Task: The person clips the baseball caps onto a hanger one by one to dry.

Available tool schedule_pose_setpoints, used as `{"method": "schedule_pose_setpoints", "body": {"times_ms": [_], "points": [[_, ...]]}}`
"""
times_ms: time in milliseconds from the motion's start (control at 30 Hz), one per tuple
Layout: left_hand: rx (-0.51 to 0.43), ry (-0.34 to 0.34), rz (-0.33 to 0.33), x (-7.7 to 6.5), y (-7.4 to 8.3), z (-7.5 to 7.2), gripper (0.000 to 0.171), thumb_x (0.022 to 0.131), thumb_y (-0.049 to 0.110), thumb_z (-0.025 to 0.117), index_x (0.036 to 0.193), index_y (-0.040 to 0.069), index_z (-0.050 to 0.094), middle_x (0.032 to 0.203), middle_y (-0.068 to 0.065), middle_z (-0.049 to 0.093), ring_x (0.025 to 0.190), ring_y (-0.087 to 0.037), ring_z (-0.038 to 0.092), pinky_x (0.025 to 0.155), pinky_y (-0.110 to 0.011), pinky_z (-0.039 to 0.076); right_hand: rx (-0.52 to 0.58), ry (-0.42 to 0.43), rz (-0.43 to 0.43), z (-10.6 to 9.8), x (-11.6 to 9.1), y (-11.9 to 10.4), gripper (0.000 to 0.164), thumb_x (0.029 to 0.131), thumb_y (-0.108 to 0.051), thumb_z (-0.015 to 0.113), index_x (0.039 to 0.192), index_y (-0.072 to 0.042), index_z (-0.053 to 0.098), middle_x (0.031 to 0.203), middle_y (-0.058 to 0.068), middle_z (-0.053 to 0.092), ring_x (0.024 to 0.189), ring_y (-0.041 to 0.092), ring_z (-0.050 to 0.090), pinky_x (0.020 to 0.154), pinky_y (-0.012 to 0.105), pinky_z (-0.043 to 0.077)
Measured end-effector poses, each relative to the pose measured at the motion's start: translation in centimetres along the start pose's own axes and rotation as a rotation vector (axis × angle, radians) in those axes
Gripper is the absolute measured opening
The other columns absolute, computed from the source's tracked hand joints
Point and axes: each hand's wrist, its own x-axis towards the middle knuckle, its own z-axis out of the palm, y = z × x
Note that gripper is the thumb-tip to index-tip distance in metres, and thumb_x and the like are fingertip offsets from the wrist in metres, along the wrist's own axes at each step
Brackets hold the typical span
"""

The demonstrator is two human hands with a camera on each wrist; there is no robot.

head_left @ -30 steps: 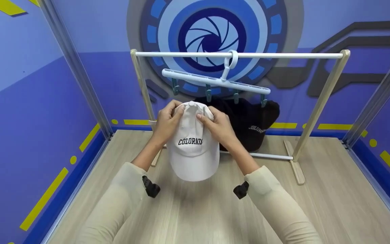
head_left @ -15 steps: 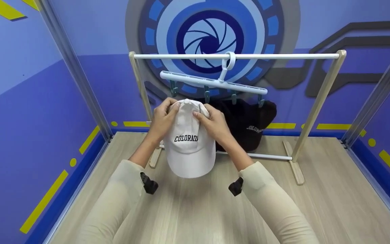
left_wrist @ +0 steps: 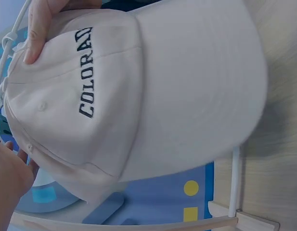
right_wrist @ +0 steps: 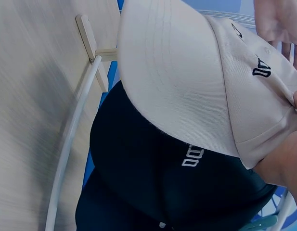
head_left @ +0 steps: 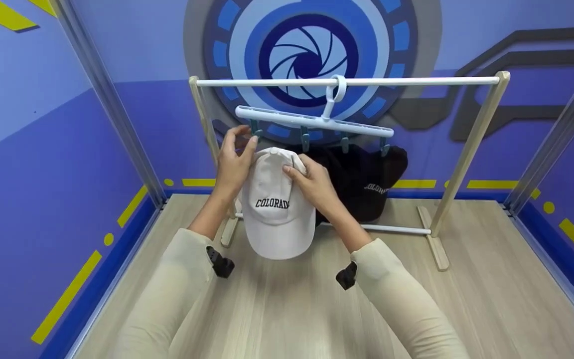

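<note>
A white baseball cap [head_left: 277,179] lettered COLORADO hangs brim down below the left end of a white clip hanger [head_left: 312,118]. My right hand [head_left: 312,182] pinches the cap's crown on its right side, thumb in front. Up at the leftmost green clip [head_left: 256,128] is my left hand [head_left: 233,162], off the cap, with its thumb and fingers apart right beside the clip. The left wrist view shows the left hand [left_wrist: 11,175] just under the green clip [left_wrist: 1,124], its fingertips partly hidden behind the cap. Behind the white cap, a black cap [head_left: 361,184] hangs from the hanger.
The hanger hooks over the top rail [head_left: 416,81] of a wooden-sided rack [head_left: 471,149] and tilts down to the right. A lower white bar [head_left: 399,229] joins the rack's feet on the wooden table [head_left: 496,289]. Patterned blue walls [head_left: 112,124] stand around it.
My left hand has let go of the white cap and risen to the leftmost clip. My right hand keeps the cap, which has shifted slightly left and up.
</note>
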Motion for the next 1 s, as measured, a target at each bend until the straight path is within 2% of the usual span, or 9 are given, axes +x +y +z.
{"method": "schedule_pose_setpoints", "body": {"times_ms": [133, 267, 500, 567, 800, 867, 1000], "points": [[-0.020, -0.032, -0.053, -0.4, 2.7, 0.1, 0.049, 0.094, 0.025, 0.058, 0.136, 0.003, 0.044, 0.132, -0.014, 0.051, 0.114, -0.019, 0.055, 0.095, -0.032, 0.045, 0.010, 0.000, 0.011, 0.1, -0.2, 0.2, 0.023, 0.089, -0.032, 0.065, 0.094, -0.009, 0.062, 0.077, -0.001, 0.059, 0.070, 0.012, 0.054, 0.061, 0.027, 0.046], [-0.039, -0.017, -0.053, 0.0, 3.1, 0.7, 0.050, 0.091, 0.025, 0.063, 0.133, 0.001, 0.046, 0.125, -0.013, 0.057, 0.110, -0.019, 0.059, 0.090, -0.030, 0.049, 0.017, -0.003, 0.016, 0.2, -0.3, 0.3, 0.024, 0.089, -0.032, 0.065, 0.096, -0.009, 0.063, 0.078, -0.001, 0.059, 0.070, 0.012, 0.055, 0.061, 0.026, 0.046], [-0.094, 0.051, -0.007, 0.6, 3.1, 1.5, 0.028, 0.090, 0.019, 0.065, 0.111, 0.001, 0.060, 0.106, -0.011, 0.068, 0.099, -0.020, 0.065, 0.086, -0.028, 0.050, 0.028, -0.010, 0.019, 0.1, -0.6, 0.6, 0.023, 0.090, -0.032, 0.064, 0.095, -0.009, 0.062, 0.077, 0.000, 0.059, 0.069, 0.012, 0.055, 0.060, 0.027, 0.046], [-0.142, 0.060, -0.008, 0.8, 3.0, 1.5, 0.024, 0.089, 0.016, 0.066, 0.106, -0.001, 0.061, 0.100, -0.015, 0.069, 0.094, -0.022, 0.067, 0.083, -0.030, 0.051, 0.027, -0.008, 0.018, 0.1, -0.6, 0.7, 0.023, 0.090, -0.032, 0.064, 0.095, -0.010, 0.062, 0.078, -0.001, 0.059, 0.070, 0.011, 0.055, 0.061, 0.026, 0.046], [-0.403, 0.033, -0.042, 0.8, 2.9, 1.6, 0.020, 0.089, 0.010, 0.064, 0.090, -0.009, 0.058, 0.091, -0.032, 0.066, 0.088, -0.045, 0.064, 0.082, -0.044, 0.052, 0.022, -0.017, 0.009, 0.1, -0.9, 1.2, 0.023, 0.090, -0.032, 0.064, 0.093, -0.010, 0.061, 0.075, -0.002, 0.055, 0.069, 0.012, 0.053, 0.060, 0.026, 0.044], [-0.452, 0.023, -0.056, 0.8, 2.8, 1.6, 0.020, 0.090, 0.009, 0.064, 0.089, -0.010, 0.058, 0.089, -0.031, 0.066, 0.086, -0.046, 0.064, 0.081, -0.043, 0.053, 0.027, -0.026, 0.007, 0.1, -1.1, 1.3, 0.023, 0.090, -0.033, 0.064, 0.092, -0.010, 0.060, 0.074, -0.002, 0.054, 0.068, 0.012, 0.052, 0.059, 0.026, 0.043], [-0.495, -0.005, -0.092, 0.6, 2.7, 1.6, 0.020, 0.090, 0.010, 0.064, 0.092, -0.009, 0.059, 0.088, -0.027, 0.067, 0.082, -0.038, 0.067, 0.080, -0.043, 0.053, 0.043, -0.032, -0.002, 0.1, -1.3, 1.5, 0.023, 0.090, -0.033, 0.063, 0.091, -0.010, 0.059, 0.073, -0.002, 0.052, 0.066, 0.012, 0.051, 0.058, 0.026, 0.042]]}}
